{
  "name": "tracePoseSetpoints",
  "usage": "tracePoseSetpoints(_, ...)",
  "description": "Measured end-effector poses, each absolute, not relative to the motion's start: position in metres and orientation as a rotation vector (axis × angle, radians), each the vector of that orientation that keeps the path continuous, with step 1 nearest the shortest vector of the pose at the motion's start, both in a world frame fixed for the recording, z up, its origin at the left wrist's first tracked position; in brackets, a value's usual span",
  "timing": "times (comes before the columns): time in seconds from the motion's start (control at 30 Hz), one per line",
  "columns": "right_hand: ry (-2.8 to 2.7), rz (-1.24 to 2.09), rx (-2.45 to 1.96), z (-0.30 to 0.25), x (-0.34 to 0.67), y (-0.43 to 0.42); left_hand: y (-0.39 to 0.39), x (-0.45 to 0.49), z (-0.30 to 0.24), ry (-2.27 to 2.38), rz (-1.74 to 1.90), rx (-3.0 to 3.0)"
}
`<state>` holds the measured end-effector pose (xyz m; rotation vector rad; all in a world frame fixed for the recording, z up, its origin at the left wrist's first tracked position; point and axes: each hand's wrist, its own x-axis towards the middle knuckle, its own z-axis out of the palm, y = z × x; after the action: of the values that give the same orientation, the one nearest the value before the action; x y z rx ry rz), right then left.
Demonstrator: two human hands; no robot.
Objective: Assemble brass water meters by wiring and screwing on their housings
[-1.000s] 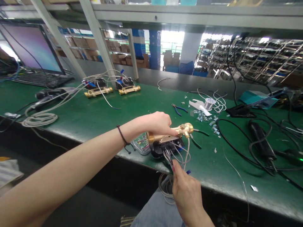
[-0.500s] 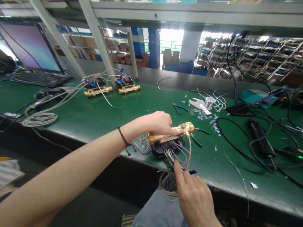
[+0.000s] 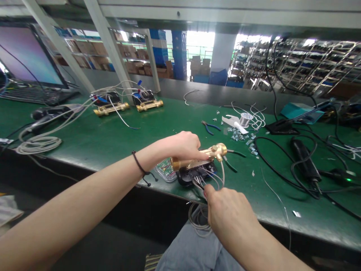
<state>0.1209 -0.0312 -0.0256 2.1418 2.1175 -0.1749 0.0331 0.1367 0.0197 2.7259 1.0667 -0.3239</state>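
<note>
My left hand (image 3: 186, 145) is wrapped over a brass pipe fitting (image 3: 220, 149), keeping it at the table's near edge. Attached beneath the brass is a black plastic housing (image 3: 185, 179), with grey and white wires coming out of it. My right hand (image 3: 229, 207) is closed on the bundle of wires (image 3: 198, 182) just in front of the housing. Its fingertips are partly hidden. Beside the housing, partly behind my left wrist, lies a clear case with a green circuit board (image 3: 167, 171). Coiled grey cable (image 3: 194, 222) hangs below the edge, over my lap.
Two similar brass units (image 3: 111, 109) with wires stand at the back left, near a cable coil (image 3: 39, 145). Blue-handled pliers (image 3: 210, 127), a solder spool (image 3: 246, 119) and metal scraps lie beyond my hands. A black corded tool (image 3: 306, 162) is on the right.
My right hand has turned and its fingers have closed in around the wires; its forearm now shows more. The left hand stays on the brass fitting. The whole view has shifted slightly.
</note>
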Motion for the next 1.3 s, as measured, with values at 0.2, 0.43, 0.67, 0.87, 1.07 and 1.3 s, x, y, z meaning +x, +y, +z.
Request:
tracePoseSetpoints(0.2,2.003,-0.234,2.315,-0.056,0.104,-0.041,0.138,0.032,0.015,1.108,-0.312,2.721)
tracePoseSetpoints(0.43,2.156,0.122,2.849,-0.119,0.078,-0.049,0.137,0.031,0.013,1.122,-0.309,2.736)
tracePoseSetpoints(0.67,2.311,-0.003,3.215,-0.147,0.063,-0.045,0.139,0.031,0.015,1.099,-0.338,2.733)
tracePoseSetpoints(0.87,2.213,-0.189,3.631,-0.165,0.038,-0.034,0.14,0.032,0.015,1.132,-0.367,2.732)
tracePoseSetpoints(1.07,2.189,-0.495,3.386,-0.143,0.049,-0.043,0.136,0.034,0.02,1.148,-0.366,2.722)
tracePoseSetpoints(1.3,1.986,-0.27,2.996,-0.101,0.07,-0.047,0.137,0.033,0.019,1.103,-0.362,2.754)
